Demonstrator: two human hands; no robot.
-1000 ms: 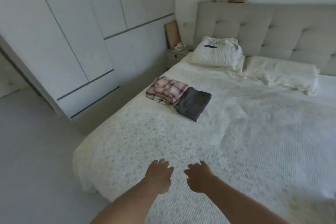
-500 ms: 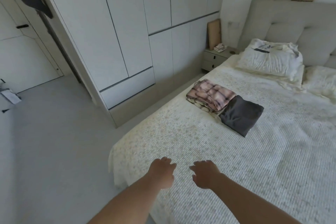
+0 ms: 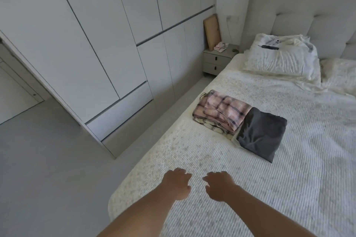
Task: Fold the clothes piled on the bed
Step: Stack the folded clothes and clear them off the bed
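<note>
Two folded garments lie side by side near the left edge of the bed (image 3: pixel 289 179): a pink plaid stack (image 3: pixel 221 112) and a dark grey piece (image 3: pixel 262 132) touching its right side. My left hand (image 3: pixel 176 183) and my right hand (image 3: pixel 219 185) hover over the bed's near corner, close together, fingers loosely curled, holding nothing. Both are well short of the garments.
White wardrobe doors (image 3: pixel 96 44) line the left wall, with grey floor (image 3: pixel 48 169) between them and the bed. A bedside table (image 3: pixel 217 59) stands by the padded headboard (image 3: pixel 300 13). A pillow (image 3: pixel 279 57) carries a phone and a dark item.
The view swung left, bringing more wardrobe and floor into view. My hands stayed close together over the bed's near corner, holding nothing.
</note>
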